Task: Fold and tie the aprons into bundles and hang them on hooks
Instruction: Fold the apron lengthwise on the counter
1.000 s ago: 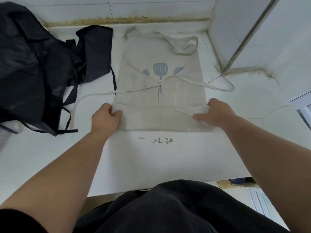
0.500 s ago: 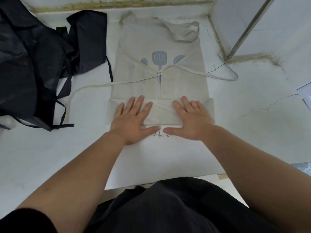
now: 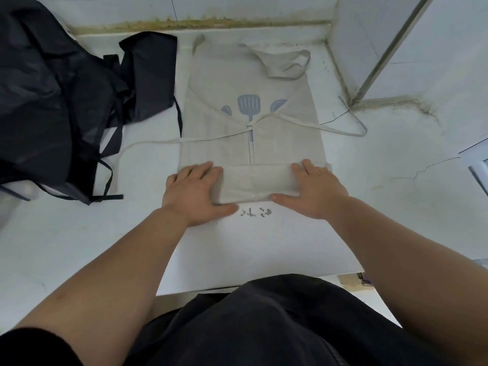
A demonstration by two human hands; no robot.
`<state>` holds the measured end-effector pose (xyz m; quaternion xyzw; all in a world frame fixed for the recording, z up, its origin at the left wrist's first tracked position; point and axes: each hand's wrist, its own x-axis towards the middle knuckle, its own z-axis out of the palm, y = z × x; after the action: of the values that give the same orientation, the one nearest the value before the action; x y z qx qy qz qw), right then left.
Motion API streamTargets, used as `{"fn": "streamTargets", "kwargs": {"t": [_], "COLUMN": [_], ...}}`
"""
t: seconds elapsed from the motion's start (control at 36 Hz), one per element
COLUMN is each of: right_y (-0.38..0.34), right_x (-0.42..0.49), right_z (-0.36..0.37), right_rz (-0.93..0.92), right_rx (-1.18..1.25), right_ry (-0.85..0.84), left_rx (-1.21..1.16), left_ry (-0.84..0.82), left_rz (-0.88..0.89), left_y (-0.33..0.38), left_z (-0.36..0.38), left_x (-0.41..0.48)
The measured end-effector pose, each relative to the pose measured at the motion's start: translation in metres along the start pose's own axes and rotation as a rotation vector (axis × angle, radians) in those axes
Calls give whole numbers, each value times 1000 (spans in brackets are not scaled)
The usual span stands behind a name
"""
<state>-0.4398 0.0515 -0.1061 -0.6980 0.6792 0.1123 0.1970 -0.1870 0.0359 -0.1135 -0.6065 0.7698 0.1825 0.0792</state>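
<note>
The beige apron (image 3: 253,143) lies flat on the white counter (image 3: 79,233), its near hem folded up. The left hand (image 3: 194,191) and right hand (image 3: 314,188) press that fold at either end, fingers straight. A black apron (image 3: 52,101) is heaped at the counter's far left corner.

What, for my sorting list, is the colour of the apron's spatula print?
Blue-grey spatula print on beige apron; head view.

The counter (image 3: 79,247) lies open at the near left and to the right of the beige apron (image 3: 250,75), as far as the corner wall (image 3: 435,48). A heap of black aprons (image 3: 52,114) blocks the far left, ties trailing nearer. A left strap (image 3: 148,143) and a right strap (image 3: 343,132) loop outward across the surface. The back wall (image 3: 237,6) closes the far edge.
</note>
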Motion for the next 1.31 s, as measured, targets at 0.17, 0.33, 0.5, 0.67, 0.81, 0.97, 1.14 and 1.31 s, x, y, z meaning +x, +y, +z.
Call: {"fn": "streamTargets", "kwargs": {"t": [0.17,0.33,0.5,0.67,0.81,0.97,1.14,1.31], "right_y": [-1,0,0,3,6,14,30,46], "right_x": [3,7,14,16,28,40,52,59], "right_z": [-21,-13,-17,-44,-60,-78,-77,-56], "right_rz": [-56,-83,-99,-141,-159,-72,15,231], "right_rx": [-46,-122,-20,52,-63,-5,177,769], "right_ry": [-154,-145,-137,-242,-232,-308,-118,140], "left_rx": [117,396,288,-35,-162,-612,-1094,-1189], "left_ry": [-111,-206,-198,-222,-284,-379,-329,-50], "left_rz": [54,93,50,-4,-78,-223,-326,-459], "left_y": [7,26,34,16,8,-6,-34,-43], "left_z": [-26,-32,-34,-57,-69,-81,-60,-35], "left_x": [4,6,11,22,33,29,26,33]}}
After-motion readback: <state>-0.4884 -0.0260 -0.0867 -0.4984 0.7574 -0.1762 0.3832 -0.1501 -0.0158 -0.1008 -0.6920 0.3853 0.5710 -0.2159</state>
